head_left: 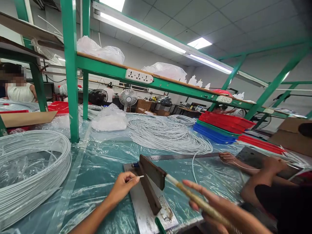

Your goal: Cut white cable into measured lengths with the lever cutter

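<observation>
My left hand (123, 188) is closed in a pinch on the end of a thin white wire (138, 177), held against the blade of a lever cutter (151, 182) bolted to a metal base plate (143, 208). My right hand (216, 208) lies along the cutter's worn, tape-wrapped handle (195, 198) with its fingers stretched out. The blade is raised at an angle. A steel ruler (182, 157) lies flat beyond the cutter.
A co-worker's arms (246, 167) reach in from the right over a metal plate. Large coils of white wire (31, 175) sit left and centre (165, 133). Red, green and blue trays (221, 125) are stacked at the back right. Green shelf posts (70, 74) stand at left.
</observation>
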`<action>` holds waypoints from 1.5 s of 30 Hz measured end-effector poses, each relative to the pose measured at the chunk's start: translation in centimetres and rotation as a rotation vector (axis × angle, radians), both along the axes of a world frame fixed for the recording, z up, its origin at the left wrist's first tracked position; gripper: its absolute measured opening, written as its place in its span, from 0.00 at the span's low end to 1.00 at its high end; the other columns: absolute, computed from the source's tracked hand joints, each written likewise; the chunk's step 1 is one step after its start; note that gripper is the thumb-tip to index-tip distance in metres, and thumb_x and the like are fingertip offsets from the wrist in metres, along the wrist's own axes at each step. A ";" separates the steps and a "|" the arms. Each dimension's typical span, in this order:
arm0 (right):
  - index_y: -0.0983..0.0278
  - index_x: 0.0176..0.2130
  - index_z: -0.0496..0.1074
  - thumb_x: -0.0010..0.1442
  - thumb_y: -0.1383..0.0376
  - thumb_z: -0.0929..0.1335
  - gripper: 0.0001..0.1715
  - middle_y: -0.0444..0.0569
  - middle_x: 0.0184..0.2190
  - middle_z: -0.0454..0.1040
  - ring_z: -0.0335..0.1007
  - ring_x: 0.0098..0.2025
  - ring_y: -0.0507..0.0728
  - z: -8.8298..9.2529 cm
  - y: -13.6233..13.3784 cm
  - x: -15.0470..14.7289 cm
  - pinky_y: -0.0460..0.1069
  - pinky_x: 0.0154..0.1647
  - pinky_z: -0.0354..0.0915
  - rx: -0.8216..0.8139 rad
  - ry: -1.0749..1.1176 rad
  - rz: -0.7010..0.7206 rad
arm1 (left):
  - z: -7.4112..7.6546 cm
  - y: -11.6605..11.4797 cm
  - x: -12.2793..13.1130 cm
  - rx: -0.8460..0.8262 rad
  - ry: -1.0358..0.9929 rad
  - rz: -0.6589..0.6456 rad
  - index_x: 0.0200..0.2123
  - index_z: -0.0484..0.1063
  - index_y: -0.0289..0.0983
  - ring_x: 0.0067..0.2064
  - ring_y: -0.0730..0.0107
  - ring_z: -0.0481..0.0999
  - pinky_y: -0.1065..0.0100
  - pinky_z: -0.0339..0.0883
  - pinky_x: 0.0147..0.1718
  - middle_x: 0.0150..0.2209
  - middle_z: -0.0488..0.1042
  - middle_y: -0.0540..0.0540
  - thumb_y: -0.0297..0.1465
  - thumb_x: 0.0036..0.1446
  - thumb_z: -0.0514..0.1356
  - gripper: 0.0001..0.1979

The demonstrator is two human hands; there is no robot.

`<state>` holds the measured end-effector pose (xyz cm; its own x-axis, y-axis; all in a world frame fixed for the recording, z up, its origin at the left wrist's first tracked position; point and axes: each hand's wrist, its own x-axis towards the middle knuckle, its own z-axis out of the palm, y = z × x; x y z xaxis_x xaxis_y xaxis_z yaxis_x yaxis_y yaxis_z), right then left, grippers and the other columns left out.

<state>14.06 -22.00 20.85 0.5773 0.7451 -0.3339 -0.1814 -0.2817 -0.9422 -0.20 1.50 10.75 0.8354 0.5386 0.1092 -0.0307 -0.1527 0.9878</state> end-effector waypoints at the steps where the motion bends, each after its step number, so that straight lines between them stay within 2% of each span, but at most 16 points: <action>1: 0.62 0.51 0.68 0.50 0.47 0.66 0.34 0.58 0.37 0.75 0.72 0.28 0.57 2.0 1.0 0.4 0.49 0.28 0.67 0.056 0.047 -0.016 | -0.3 0.1 -0.6 -0.037 -0.046 -0.011 0.24 0.66 0.34 0.26 0.75 0.55 0.73 0.49 0.26 0.22 0.56 0.54 0.54 0.46 0.55 0.25; 3: 0.66 0.48 0.69 0.53 0.43 0.61 0.35 0.62 0.42 0.73 0.73 0.38 0.59 5.5 3.7 0.9 0.49 0.35 0.68 0.202 0.109 -0.051 | -1.1 0.1 -1.5 -0.073 -0.107 0.023 0.23 0.65 0.34 0.26 0.75 0.55 0.73 0.49 0.26 0.21 0.56 0.53 0.52 0.46 0.58 0.24; 5: 0.67 0.50 0.67 0.54 0.40 0.57 0.40 0.63 0.44 0.72 0.72 0.44 0.61 7.9 7.3 1.5 0.52 0.41 0.67 0.310 0.131 -0.018 | -2.3 -0.1 -2.0 -0.050 -0.127 0.127 0.23 0.67 0.34 0.26 0.74 0.56 0.72 0.49 0.26 0.22 0.58 0.52 0.51 0.50 0.56 0.23; 8: 0.67 0.58 0.57 0.56 0.40 0.56 0.43 0.62 0.43 0.73 0.71 0.46 0.62 9.5 13.5 3.0 0.55 0.46 0.64 0.415 0.062 0.086 | -4.1 -0.5 -2.3 0.044 -0.122 0.242 0.26 0.70 0.35 0.26 0.72 0.58 0.72 0.50 0.26 0.22 0.61 0.51 0.49 0.56 0.51 0.23; 11: 0.66 0.61 0.48 0.60 0.46 0.57 0.38 0.60 0.41 0.74 0.74 0.42 0.59 9.2 19.7 5.2 0.53 0.44 0.65 0.365 -0.079 0.094 | -5.6 -0.7 -2.2 0.205 -0.121 0.237 0.27 0.71 0.35 0.24 0.73 0.59 0.72 0.49 0.25 0.21 0.62 0.52 0.46 0.59 0.49 0.22; 15: 0.62 0.57 0.53 0.61 0.51 0.60 0.30 0.57 0.38 0.76 0.74 0.36 0.55 7.7 26.5 7.6 0.50 0.40 0.66 0.228 -0.152 0.037 | -6.9 -0.5 -1.5 0.408 -0.153 0.245 0.24 0.68 0.36 0.24 0.74 0.62 0.73 0.49 0.26 0.20 0.63 0.52 0.43 0.61 0.48 0.21; 21: 0.63 0.54 0.59 0.60 0.54 0.62 0.26 0.56 0.39 0.76 0.73 0.32 0.53 5.5 31.3 8.2 0.46 0.32 0.62 0.164 -0.203 -0.022 | -7.4 0.5 -0.8 0.361 -0.108 0.248 0.25 0.67 0.36 0.24 0.75 0.60 0.72 0.47 0.26 0.20 0.59 0.54 0.44 0.61 0.46 0.22; 26: 0.59 0.56 0.56 0.56 0.63 0.66 0.29 0.48 0.38 0.75 0.72 0.32 0.49 3.6 30.0 6.6 0.43 0.33 0.61 0.273 -0.278 -0.035 | -6.2 1.0 -1.1 0.187 -0.105 0.267 0.27 0.67 0.36 0.23 0.75 0.55 0.72 0.46 0.24 0.19 0.54 0.55 0.48 0.59 0.45 0.24; 29: 0.63 0.51 0.61 0.59 0.63 0.62 0.20 0.46 0.31 0.75 0.70 0.28 0.47 2.2 26.2 4.7 0.42 0.31 0.62 0.318 -0.272 0.020 | -5.3 1.8 -1.5 0.002 -0.176 0.324 0.26 0.67 0.36 0.22 0.75 0.55 0.73 0.48 0.22 0.18 0.54 0.56 0.52 0.56 0.48 0.25; 32: 0.69 0.36 0.70 0.54 0.60 0.65 0.15 0.48 0.23 0.74 0.68 0.20 0.49 0.2 20.9 1.9 0.43 0.23 0.60 0.252 -0.234 0.232 | -3.9 2.4 -1.8 -0.181 -0.292 0.448 0.27 0.68 0.36 0.20 0.75 0.57 0.74 0.51 0.20 0.17 0.58 0.55 0.55 0.49 0.53 0.26; 34: 0.71 0.35 0.72 0.51 0.57 0.69 0.19 0.48 0.20 0.73 0.67 0.18 0.50 -1.8 17.6 -0.4 0.43 0.20 0.59 0.165 -0.204 0.444 | -2.1 2.4 -1.9 -0.267 -0.382 0.507 0.26 0.69 0.35 0.20 0.76 0.58 0.75 0.54 0.19 0.17 0.61 0.54 0.55 0.46 0.57 0.26; 36: 0.69 0.44 0.69 0.49 0.54 0.70 0.28 0.46 0.21 0.73 0.66 0.17 0.48 -4.1 15.2 -3.1 0.42 0.20 0.60 0.105 -0.169 0.622 | 0.3 1.6 -1.6 -0.348 -0.473 0.511 0.25 0.69 0.35 0.21 0.77 0.60 0.76 0.56 0.20 0.18 0.63 0.54 0.54 0.45 0.59 0.25; 39: 0.66 0.49 0.66 0.49 0.51 0.70 0.33 0.42 0.22 0.72 0.62 0.16 0.45 -7.2 13.6 -7.0 0.41 0.21 0.61 0.164 -0.085 0.744 | 4.3 -0.5 -0.5 -0.485 -0.591 0.437 0.25 0.69 0.35 0.21 0.78 0.62 0.76 0.58 0.21 0.19 0.64 0.54 0.51 0.45 0.61 0.22; 42: 0.71 0.34 0.71 0.51 0.49 0.67 0.26 0.46 0.19 0.71 0.63 0.15 0.46 -8.7 13.6 -9.5 0.41 0.18 0.60 0.272 0.090 0.711 | 7.3 -2.4 1.0 -0.485 -0.576 0.263 0.26 0.69 0.35 0.23 0.75 0.66 0.74 0.62 0.24 0.21 0.67 0.51 0.50 0.48 0.59 0.22; 43: 0.71 0.29 0.70 0.51 0.48 0.66 0.26 0.47 0.17 0.70 0.62 0.14 0.47 -8.8 13.7 -9.6 0.41 0.17 0.59 0.307 0.154 0.642 | 7.8 -2.7 1.3 -0.420 -0.529 0.198 0.30 0.71 0.35 0.26 0.72 0.69 0.72 0.64 0.28 0.24 0.70 0.49 0.50 0.49 0.58 0.22; 45: 0.68 0.25 0.67 0.49 0.47 0.67 0.25 0.45 0.14 0.67 0.59 0.12 0.47 -8.6 13.6 -8.1 0.41 0.12 0.55 0.393 0.249 0.379 | 8.4 -2.7 1.2 -0.204 -0.365 0.094 0.44 0.71 0.36 0.37 0.65 0.73 0.67 0.65 0.38 0.35 0.75 0.43 0.49 0.50 0.57 0.25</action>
